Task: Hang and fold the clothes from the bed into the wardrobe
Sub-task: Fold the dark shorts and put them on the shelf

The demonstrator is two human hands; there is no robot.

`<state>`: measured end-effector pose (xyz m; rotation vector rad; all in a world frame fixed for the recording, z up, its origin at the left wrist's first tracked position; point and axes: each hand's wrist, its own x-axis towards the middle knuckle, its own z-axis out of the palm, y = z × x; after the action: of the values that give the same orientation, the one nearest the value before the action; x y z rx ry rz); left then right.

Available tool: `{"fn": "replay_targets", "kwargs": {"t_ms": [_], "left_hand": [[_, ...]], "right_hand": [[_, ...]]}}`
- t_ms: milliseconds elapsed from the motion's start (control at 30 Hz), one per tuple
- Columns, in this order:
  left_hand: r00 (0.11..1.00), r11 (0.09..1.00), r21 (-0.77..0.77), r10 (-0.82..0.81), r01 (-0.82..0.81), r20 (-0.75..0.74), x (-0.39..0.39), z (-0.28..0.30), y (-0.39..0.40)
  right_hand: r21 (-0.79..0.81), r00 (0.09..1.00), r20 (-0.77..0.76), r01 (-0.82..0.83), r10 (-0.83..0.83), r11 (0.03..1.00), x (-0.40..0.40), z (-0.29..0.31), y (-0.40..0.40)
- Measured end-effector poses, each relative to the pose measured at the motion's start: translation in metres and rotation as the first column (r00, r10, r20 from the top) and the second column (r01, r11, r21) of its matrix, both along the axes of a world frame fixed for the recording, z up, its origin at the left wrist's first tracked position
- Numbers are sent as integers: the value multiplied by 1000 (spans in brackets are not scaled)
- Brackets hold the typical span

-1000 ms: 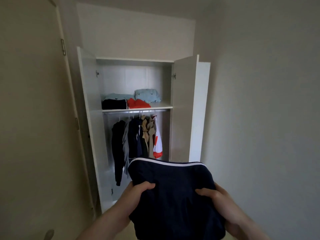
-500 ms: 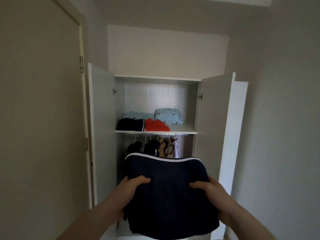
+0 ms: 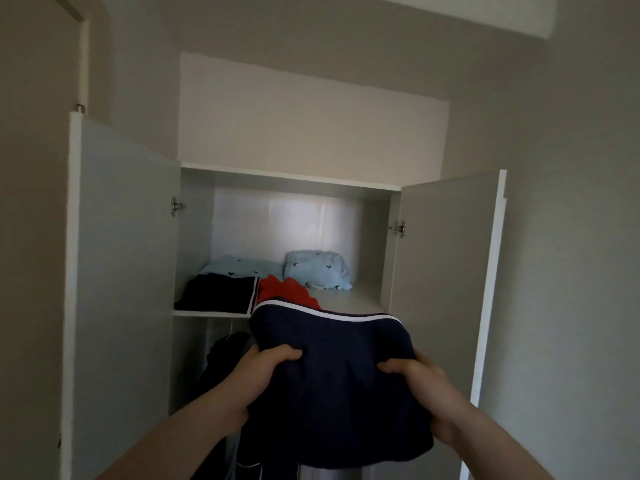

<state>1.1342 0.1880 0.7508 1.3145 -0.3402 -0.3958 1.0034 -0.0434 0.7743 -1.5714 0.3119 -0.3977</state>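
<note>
- So the person has a folded navy garment (image 3: 332, 386) gripped in 2 hands: left hand (image 3: 266, 372) clamped on its left edge with the thumb on top, right hand (image 3: 419, 382) doing the same on the right edge. Neither hand is slack.
- The garment sits just in front of the shelf (image 3: 349, 299) and about level with its front lip, not resting on it yet. It covers part of the shelf edge and the front of the red folded item (image 3: 277, 291).
- Orientation: the white-piped edge (image 3: 322, 311) points toward the shelf, away from the person. The long axis looks to run left to right, parallel to the shelf's front edge, though the near end droops so that's a bit of a guess.
- What could go wrong: the near half hangs unsupported below the hands, so sliding it in might let the fold open up.
- Also, the leading edge could bulldoze the red item back into the light blue bundle (image 3: 317, 270) behind it.
- The bare patch of shelf is right of the red item. Aiming too far left lands it on the dark folded pile (image 3: 221, 294).
</note>
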Motion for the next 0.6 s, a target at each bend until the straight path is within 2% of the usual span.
{"fn": "replay_targets", "kwargs": {"t_ms": [267, 600], "left_hand": [[996, 995, 74, -65, 69, -60, 132, 24, -88], [998, 992, 117, 47, -41, -50, 299, 29, -191]], "right_hand": [[8, 993, -14, 120, -120, 993, 143, 19, -89], [-102, 983, -1, 182, -183, 978, 339, 22, -192]]}}
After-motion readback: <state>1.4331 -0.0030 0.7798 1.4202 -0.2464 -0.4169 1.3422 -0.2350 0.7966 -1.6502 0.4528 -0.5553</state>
